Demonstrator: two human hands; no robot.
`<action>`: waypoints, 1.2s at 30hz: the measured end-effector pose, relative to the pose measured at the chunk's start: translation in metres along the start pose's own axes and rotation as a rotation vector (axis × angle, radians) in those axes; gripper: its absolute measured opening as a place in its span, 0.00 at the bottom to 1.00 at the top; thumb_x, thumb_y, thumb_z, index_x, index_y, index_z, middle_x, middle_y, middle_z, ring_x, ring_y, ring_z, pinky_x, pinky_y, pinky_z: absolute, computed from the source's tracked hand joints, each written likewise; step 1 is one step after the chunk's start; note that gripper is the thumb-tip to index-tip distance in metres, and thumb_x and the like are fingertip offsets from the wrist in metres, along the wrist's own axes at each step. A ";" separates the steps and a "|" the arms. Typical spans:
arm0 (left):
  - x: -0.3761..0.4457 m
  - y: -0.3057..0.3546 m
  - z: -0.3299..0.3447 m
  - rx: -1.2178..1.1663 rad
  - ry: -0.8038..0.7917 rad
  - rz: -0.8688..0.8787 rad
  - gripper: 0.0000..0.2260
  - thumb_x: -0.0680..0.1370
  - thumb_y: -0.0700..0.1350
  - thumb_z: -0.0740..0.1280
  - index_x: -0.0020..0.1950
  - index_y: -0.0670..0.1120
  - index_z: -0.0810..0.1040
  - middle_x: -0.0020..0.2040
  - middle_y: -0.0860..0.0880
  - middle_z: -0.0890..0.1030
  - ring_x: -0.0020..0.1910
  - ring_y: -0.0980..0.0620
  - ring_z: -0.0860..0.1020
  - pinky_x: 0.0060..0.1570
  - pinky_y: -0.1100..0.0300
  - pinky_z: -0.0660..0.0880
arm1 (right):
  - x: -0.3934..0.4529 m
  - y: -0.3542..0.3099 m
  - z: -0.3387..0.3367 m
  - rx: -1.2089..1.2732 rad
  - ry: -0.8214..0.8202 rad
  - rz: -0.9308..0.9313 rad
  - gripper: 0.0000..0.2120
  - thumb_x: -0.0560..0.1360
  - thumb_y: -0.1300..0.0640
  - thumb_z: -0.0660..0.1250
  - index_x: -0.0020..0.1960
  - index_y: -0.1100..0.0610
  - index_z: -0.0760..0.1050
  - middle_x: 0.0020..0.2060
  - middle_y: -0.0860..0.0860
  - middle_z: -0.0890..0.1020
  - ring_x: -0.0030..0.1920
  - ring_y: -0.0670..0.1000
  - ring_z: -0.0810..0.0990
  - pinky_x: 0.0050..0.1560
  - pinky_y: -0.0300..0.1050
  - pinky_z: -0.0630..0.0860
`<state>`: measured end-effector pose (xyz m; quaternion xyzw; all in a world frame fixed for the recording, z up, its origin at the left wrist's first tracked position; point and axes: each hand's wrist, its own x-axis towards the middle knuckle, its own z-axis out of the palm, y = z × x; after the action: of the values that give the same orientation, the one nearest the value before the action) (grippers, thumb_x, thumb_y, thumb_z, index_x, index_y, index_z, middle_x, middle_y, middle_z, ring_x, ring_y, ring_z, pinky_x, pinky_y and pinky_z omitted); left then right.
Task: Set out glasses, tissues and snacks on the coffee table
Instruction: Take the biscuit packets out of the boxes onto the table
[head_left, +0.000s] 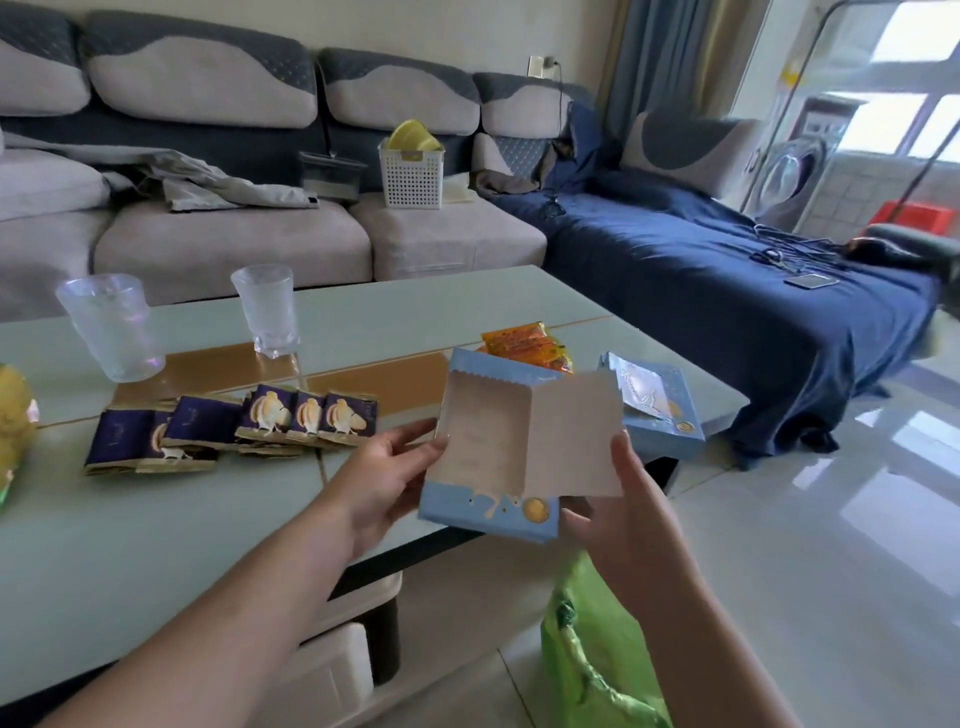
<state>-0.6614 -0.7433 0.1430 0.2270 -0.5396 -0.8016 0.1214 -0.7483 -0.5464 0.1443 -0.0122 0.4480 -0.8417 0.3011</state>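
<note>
While both hands, left hand (387, 475) and right hand (623, 512), pinch the opened pale-blue cardboard snack box (488, 467), apparently empty, check inside before binning.

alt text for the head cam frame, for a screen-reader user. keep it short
Two bare hands, left hand and right hand, hold an opened, seemingly empty light-blue snack box over the coffee table edge. On the table: two clear glasses, purple snack packets, an orange packet, and a second blue box. A grey sofa stands behind.
</note>
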 end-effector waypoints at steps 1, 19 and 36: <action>0.000 -0.002 0.012 -0.022 -0.016 0.000 0.20 0.75 0.41 0.67 0.66 0.43 0.72 0.47 0.46 0.85 0.40 0.52 0.83 0.34 0.61 0.80 | -0.004 -0.008 -0.004 -0.108 -0.001 -0.003 0.23 0.80 0.43 0.52 0.69 0.52 0.68 0.68 0.54 0.72 0.70 0.56 0.68 0.69 0.65 0.59; 0.000 -0.034 0.149 0.216 -0.128 0.273 0.22 0.77 0.50 0.67 0.68 0.64 0.65 0.56 0.55 0.81 0.51 0.53 0.82 0.47 0.56 0.80 | -0.007 -0.057 -0.076 -1.052 0.181 -0.684 0.22 0.70 0.59 0.73 0.59 0.40 0.72 0.74 0.47 0.58 0.68 0.44 0.65 0.66 0.43 0.69; 0.128 0.016 0.220 0.572 -0.191 0.239 0.15 0.81 0.49 0.55 0.65 0.52 0.73 0.59 0.48 0.79 0.56 0.49 0.78 0.59 0.52 0.74 | 0.081 -0.147 -0.089 -0.689 0.327 -0.588 0.19 0.76 0.64 0.61 0.67 0.57 0.72 0.49 0.46 0.79 0.37 0.39 0.76 0.37 0.28 0.72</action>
<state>-0.8823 -0.6276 0.1966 0.1108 -0.7748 -0.6151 0.0948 -0.9135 -0.4609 0.1831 -0.1049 0.7198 -0.6847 -0.0456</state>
